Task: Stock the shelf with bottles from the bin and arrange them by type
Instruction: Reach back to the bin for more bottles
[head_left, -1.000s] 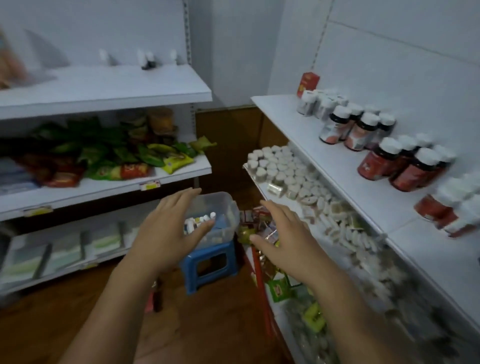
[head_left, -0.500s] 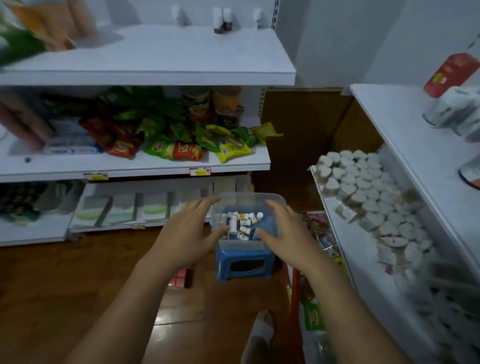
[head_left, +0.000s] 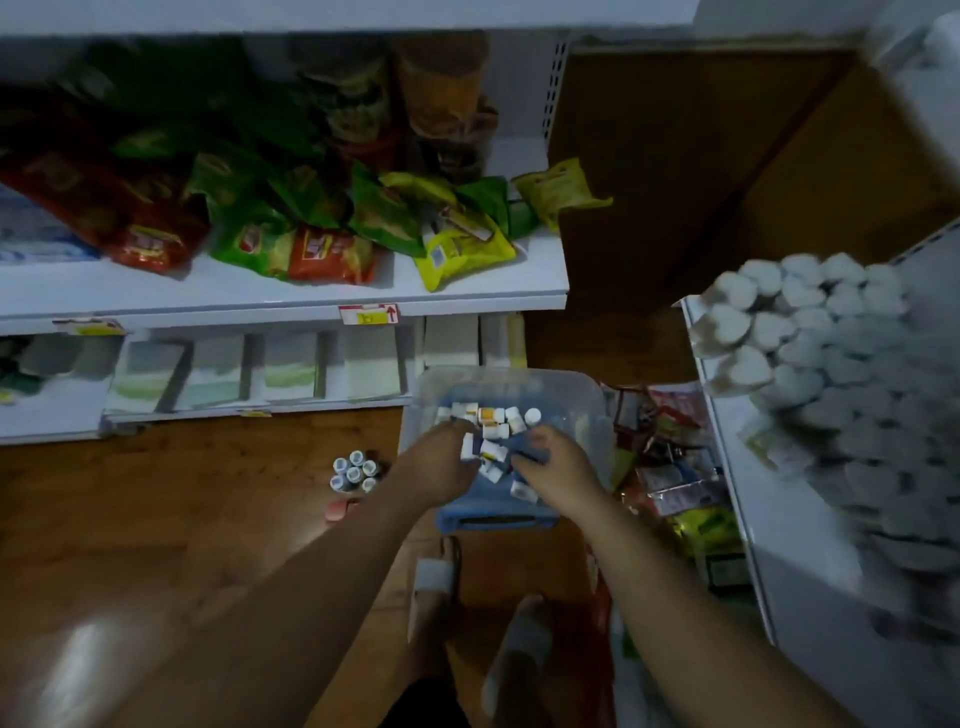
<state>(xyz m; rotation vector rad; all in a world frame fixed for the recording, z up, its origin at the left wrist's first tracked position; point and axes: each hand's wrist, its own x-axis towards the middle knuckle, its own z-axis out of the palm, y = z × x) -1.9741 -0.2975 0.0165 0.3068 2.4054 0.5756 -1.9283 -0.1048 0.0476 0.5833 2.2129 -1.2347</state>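
Holds left hand (head_left: 441, 465), right hand (head_left: 558, 470) inside one clear bin (head_left: 587, 395) among roughly twelve bottles (head_left: 493, 426); fingers' grip unreadable. On floor alongside, six-bottle cluster (head_left: 355, 471).

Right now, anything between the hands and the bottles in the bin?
Nothing visible. The bin is open-topped, and the left hand and right hand are both inside it, among the bottles. Whether either grips one is unclear.

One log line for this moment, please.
stage: hands in bin | left hand: among bottles, grip unclear | right hand: same | bin: on blue stool
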